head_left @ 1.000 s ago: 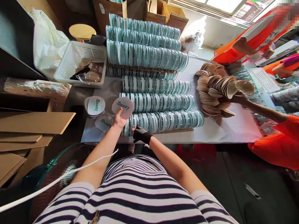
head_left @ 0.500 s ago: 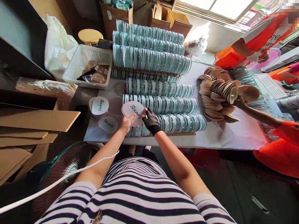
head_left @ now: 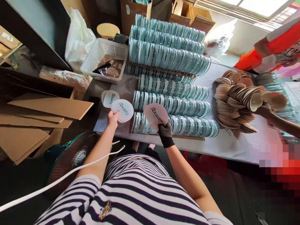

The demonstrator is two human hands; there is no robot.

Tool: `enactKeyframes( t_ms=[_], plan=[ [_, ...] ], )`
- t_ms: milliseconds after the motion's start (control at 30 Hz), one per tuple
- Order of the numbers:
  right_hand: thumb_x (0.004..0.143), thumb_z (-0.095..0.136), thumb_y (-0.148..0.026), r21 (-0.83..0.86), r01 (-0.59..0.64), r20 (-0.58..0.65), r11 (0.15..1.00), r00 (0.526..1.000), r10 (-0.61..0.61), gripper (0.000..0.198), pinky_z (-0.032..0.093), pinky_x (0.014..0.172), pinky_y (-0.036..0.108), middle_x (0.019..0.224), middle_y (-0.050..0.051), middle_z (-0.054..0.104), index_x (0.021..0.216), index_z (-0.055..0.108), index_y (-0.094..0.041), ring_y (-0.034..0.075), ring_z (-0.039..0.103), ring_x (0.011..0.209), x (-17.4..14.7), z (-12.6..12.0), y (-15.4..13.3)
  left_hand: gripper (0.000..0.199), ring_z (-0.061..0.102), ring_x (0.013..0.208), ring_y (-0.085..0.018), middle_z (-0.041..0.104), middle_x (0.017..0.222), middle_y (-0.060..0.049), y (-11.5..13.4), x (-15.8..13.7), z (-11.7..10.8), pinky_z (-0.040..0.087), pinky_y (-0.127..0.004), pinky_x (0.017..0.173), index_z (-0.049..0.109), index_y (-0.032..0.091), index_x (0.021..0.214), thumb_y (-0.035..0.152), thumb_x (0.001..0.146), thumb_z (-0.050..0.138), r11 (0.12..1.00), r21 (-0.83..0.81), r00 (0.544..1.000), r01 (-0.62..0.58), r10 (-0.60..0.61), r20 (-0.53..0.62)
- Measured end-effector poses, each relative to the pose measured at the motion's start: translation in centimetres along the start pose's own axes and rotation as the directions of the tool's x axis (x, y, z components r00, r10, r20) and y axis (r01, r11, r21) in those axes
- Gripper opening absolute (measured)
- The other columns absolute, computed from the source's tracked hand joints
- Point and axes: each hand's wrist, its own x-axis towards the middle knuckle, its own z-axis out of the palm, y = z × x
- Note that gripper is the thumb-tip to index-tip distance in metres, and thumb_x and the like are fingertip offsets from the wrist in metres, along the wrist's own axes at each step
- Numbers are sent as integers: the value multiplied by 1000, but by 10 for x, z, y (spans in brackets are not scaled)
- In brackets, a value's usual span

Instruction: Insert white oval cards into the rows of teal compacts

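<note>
My left hand (head_left: 113, 119) pinches the edge of a whitish translucent oval sheet (head_left: 122, 110) printed with "beauty" lettering, thumb on top. In my right hand (head_left: 166, 131), which wears a dark dotted glove with bare fingertips, is a pinkish oval sheet (head_left: 155, 114) with the same lettering, gripped by its lower right edge. That sheet is held above the front row of clear bluish round plastic pieces (head_left: 194, 125). Just behind the left sheet, a small pile of printed oval sheets (head_left: 109, 99) lies on the table's left end. Most of my left fingers are hidden beneath the sheet.
Several rows of clear round pieces (head_left: 168, 57) fill the table (head_left: 206, 147). Beige cup stacks (head_left: 234, 100) stand right, where a co-worker's hand (head_left: 264, 111) reaches. A white basket (head_left: 103, 76), cardboard flaps (head_left: 51, 106) and a fan (head_left: 67, 162) are left; a white cable (head_left: 70, 173) crosses my left arm.
My hands have separated. The left let go of the pinkish sheet, moved left and took hold of a whitish sheet from the table; the right keeps the pinkish one. The view has shifted.
</note>
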Motion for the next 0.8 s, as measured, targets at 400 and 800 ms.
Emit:
enactKeyframes(
  t_ms=[400,800],
  plan=[
    [91,42,-34,-555,100,355,826,926,126,54,54,80,36,113,14,70,144,48,-21,28,69,95,-89,-9,30,81,12,152,-28,29,159,-14,-17,-28,-21,18,-42,121,51,22,134,14,60,83,863,400,949,-310,304,79],
    [96,44,-34,-650,243,493,720,856,156,44,48,77,33,108,16,71,137,45,-18,27,69,94,-47,83,9,76,71,73,-19,68,89,-3,-45,-69,48,59,-34,68,35,31,150,40,83,70,880,132,808,456,-472,353]
  ],
)
